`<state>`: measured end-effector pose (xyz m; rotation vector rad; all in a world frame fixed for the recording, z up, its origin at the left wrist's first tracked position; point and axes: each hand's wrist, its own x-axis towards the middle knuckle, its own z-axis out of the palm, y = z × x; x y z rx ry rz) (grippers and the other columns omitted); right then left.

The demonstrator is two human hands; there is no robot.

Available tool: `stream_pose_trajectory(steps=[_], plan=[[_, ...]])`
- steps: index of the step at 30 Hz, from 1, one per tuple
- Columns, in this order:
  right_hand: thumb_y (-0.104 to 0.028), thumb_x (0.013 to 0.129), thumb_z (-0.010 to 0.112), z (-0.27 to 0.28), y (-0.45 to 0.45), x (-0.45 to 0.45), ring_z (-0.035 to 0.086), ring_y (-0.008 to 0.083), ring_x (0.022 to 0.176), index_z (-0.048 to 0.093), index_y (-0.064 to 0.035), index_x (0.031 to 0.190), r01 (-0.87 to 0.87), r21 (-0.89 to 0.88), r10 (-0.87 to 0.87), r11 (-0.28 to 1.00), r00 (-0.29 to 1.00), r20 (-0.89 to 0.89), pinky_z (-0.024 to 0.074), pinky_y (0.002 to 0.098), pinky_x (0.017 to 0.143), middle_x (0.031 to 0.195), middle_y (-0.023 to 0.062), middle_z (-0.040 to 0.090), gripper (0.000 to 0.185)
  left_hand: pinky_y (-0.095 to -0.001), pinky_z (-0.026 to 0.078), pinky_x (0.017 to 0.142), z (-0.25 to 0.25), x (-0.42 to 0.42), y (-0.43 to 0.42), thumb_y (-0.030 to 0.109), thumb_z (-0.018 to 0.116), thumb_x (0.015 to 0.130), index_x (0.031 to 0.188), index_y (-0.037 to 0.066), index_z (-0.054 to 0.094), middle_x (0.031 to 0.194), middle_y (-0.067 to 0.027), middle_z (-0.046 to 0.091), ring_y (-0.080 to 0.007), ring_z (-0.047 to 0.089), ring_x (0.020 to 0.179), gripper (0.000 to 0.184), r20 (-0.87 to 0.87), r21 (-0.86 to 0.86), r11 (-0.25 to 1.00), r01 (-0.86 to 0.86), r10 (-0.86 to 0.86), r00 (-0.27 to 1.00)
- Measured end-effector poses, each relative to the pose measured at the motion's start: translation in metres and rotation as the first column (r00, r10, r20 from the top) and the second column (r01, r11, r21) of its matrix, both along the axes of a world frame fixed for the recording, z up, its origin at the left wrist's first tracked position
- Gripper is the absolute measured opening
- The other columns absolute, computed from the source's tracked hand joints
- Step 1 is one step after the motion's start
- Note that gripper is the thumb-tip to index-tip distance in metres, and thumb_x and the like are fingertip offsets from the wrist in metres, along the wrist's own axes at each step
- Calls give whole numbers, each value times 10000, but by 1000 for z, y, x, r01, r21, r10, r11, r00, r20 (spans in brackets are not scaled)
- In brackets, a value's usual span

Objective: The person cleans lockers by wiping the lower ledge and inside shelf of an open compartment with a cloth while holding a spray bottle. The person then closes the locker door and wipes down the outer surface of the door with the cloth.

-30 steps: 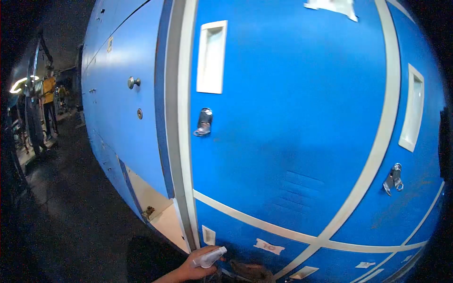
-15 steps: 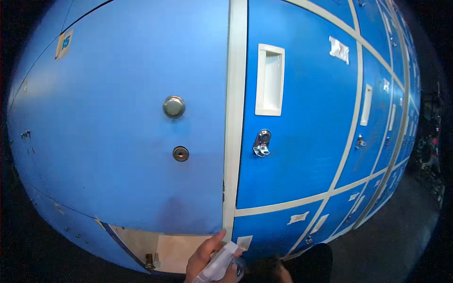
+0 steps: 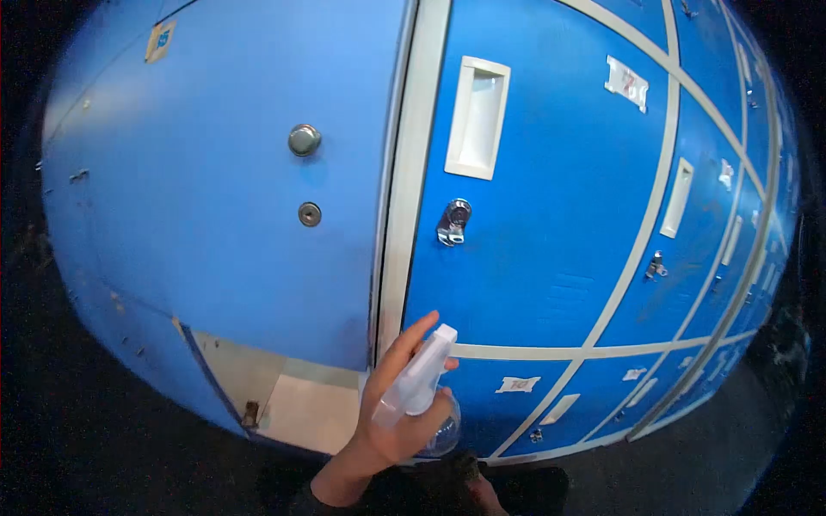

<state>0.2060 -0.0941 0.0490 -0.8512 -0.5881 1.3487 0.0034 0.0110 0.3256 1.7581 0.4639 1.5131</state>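
Observation:
My left hand (image 3: 391, 434) is closed around a spray bottle (image 3: 422, 378) with a whitish, translucent trigger head and a clear body, its index finger stretched upward beside the nozzle. The bottle is tilted up and to the right, in front of the post between two locker doors. Low at the bottom edge is my right hand (image 3: 486, 496), partly hidden in shadow, beside a dark object (image 3: 465, 467) I cannot make out. Above the hands are a light blue locker door (image 3: 224, 215) with a round knob (image 3: 304, 140) and a keyhole lock (image 3: 310, 214).
Darker blue lockers (image 3: 551, 198) with white recessed handles (image 3: 477, 118), metal latches (image 3: 453, 222) and paper labels (image 3: 627, 82) run off to the right. Below the light blue door, an open compartment (image 3: 314, 404) shows a pale interior. Dark floor (image 3: 688, 464) lies at the lower right.
My left hand has risen with the spray bottle, and more of the arm shows. The view has shifted, with the lockers sitting higher. A dark gap shows along the light blue door's right edge.

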Motion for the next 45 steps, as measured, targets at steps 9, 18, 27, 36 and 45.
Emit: stream_pose_trajectory(steps=[9,18,27,36,45], plan=[[-458,891,480,9,16,52,448,289,1195,376,-51,1346,-144,9,144,989,979,-144,324,445,1026,1321,123,456,619,-239,458,790,24,52,-27,-66,542,775,1404,21,304,1076,-103,521,-133,557,926,678,54,6,965,-261,260,964],[-451,883,470,75,7,86,506,301,1146,447,-53,1305,209,215,-186,954,975,-122,347,469,1008,1269,129,518,580,-272,464,845,-71,36,-14,-32,569,803,1404,29,319,1169,-109,507,-156,557,1011,655,-102,-101,995,-24,13,995],[-293,842,555,318,89,101,292,379,1349,521,-244,1299,-561,824,-923,77,-352,-154,148,539,1109,1442,141,373,460,-388,461,853,-284,38,-22,24,630,716,1347,23,417,1137,-180,560,-307,591,940,665,-354,78,982,-173,189,916],[-323,720,654,443,152,22,323,212,1354,438,-264,1361,-669,653,-829,354,-547,-111,212,499,1111,1451,-5,380,679,-424,440,888,-315,45,-17,92,640,746,1342,46,427,1141,-195,551,-362,553,1016,635,-360,-62,991,-121,90,928],[-422,873,474,561,164,-1,270,321,1366,346,-111,1414,-512,851,-768,115,-589,-250,168,479,1123,1457,141,342,636,-432,383,993,-354,53,0,235,634,779,1381,66,375,1277,-196,503,-342,524,1123,677,-591,-207,971,-119,-27,807]])
